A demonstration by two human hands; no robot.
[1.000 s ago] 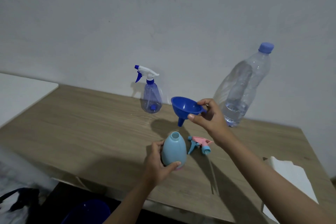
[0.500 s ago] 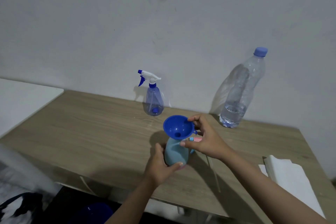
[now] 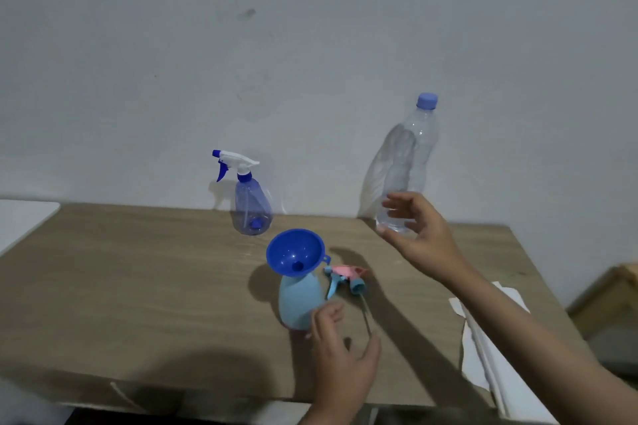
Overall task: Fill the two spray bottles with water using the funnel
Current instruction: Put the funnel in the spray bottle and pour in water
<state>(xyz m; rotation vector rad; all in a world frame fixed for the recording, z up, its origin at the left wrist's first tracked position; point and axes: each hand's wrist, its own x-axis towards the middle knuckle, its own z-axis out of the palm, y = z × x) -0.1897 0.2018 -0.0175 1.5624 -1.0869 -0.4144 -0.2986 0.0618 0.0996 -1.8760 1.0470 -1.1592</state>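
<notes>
Head view: I'm seeing the blue funnel [image 3: 296, 252] seated in the neck of the light blue spray bottle [image 3: 299, 304], centre frame on the wooden table [image 3: 138, 286]. My left hand [image 3: 340, 352] hangs just right of that bottle, fingers loosely spread, gripping nothing. My right hand [image 3: 419, 235] is open wide in front of the water bottle's [image 3: 409, 162] base at right; whether it touches, I can't tell, and it hides the bottle's lower part. The pink sprayer head [image 3: 347, 278] lies beside the funnel bottle. The clear blue spray bottle [image 3: 250, 207] stands capped by the wall. White paper [image 3: 490, 355] is cut off at lower right.
</notes>
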